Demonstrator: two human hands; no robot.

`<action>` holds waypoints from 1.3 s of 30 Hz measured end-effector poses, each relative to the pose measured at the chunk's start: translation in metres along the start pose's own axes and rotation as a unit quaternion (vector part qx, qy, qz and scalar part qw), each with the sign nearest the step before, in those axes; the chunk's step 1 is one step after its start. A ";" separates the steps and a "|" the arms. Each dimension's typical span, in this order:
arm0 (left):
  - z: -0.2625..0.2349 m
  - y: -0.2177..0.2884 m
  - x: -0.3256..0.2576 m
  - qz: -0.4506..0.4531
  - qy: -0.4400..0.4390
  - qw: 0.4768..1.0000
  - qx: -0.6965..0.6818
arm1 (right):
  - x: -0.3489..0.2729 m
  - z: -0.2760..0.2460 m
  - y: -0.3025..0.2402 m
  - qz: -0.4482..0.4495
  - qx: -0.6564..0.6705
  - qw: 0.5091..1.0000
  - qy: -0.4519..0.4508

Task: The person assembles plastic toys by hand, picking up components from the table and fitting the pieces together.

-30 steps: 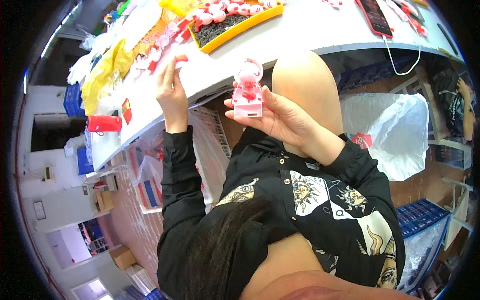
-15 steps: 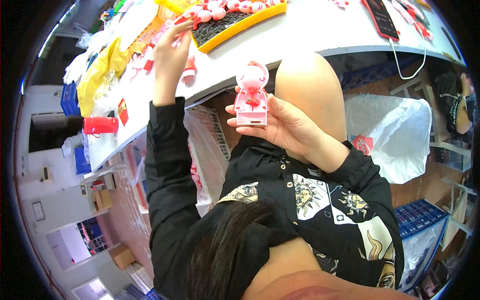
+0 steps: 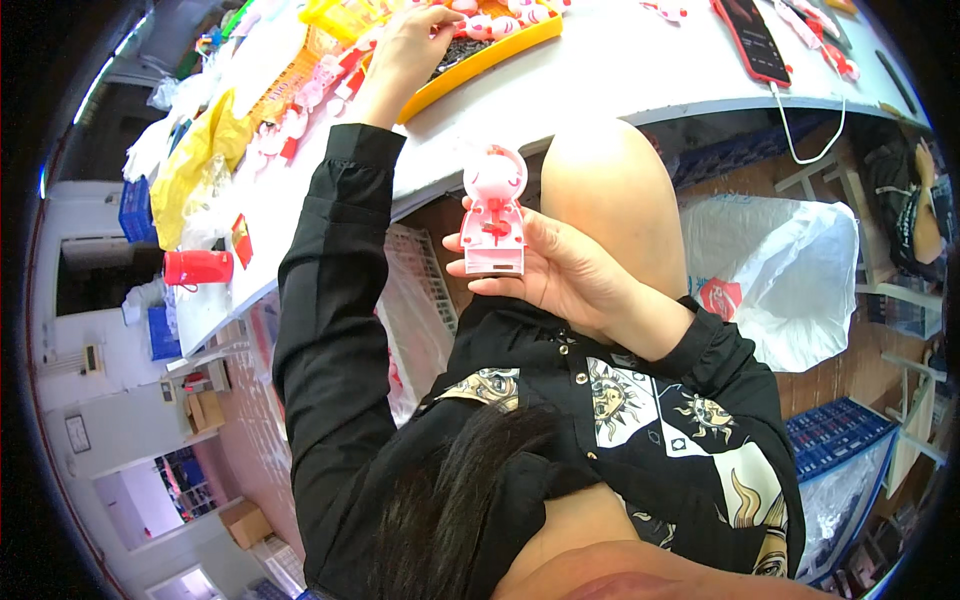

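Observation:
My right hand [image 3: 565,275] is shut on a pink and white toy figure [image 3: 493,213] with a round head and a small red part on its front. It holds the toy upright over my lap, below the white table's edge [image 3: 640,85]. My left arm, in a black sleeve, stretches far across the table. There my left hand [image 3: 410,45] rests with curled fingers on small pink pieces lying in a yellow tray [image 3: 490,62]. Whether those fingers grip a piece is hidden.
A red phone [image 3: 752,40] with a white cable lies at the table's far right. More pink and red parts [image 3: 300,100], a yellow bag [image 3: 195,165] and a red cup [image 3: 198,268] sit to the left. A white plastic bag [image 3: 790,270] and blue crates [image 3: 835,430] stand on the floor.
My left hand has moved away from the table's near edge, up and to the right, onto the yellow tray. My right hand keeps the pink toy in nearly the same place.

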State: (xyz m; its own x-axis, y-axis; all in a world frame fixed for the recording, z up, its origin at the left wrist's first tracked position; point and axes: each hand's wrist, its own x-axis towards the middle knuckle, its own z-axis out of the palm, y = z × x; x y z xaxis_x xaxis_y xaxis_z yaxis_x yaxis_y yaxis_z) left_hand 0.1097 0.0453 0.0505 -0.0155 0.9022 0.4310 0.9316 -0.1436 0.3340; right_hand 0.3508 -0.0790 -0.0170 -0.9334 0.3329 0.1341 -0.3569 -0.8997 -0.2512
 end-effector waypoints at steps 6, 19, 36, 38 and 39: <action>0.012 -0.006 0.016 0.132 0.028 0.991 -0.004 | 0.003 0.000 0.004 0.001 0.000 1.000 -0.006; 0.003 0.003 0.057 -0.108 -0.109 0.988 0.011 | 0.003 0.000 0.007 0.000 -0.022 1.000 0.008; 0.070 -0.063 0.119 -0.109 -0.103 0.971 0.185 | 0.002 0.001 0.002 0.010 -0.002 1.000 -0.010; 0.062 -0.063 0.124 -0.124 -0.121 0.975 0.138 | 0.003 0.000 0.004 0.006 0.004 1.000 -0.018; 0.058 -0.064 0.124 -0.118 -0.122 0.977 0.128 | 0.002 0.000 0.004 0.007 0.004 1.000 -0.015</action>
State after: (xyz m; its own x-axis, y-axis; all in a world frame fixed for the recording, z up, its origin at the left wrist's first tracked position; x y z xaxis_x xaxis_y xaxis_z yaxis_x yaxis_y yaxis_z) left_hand 0.0693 0.1901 0.0339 -0.1820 0.9726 0.1449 0.9734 0.1573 0.1666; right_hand 0.3475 -0.0814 -0.0180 -0.9366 0.3124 0.1589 -0.3439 -0.9066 -0.2447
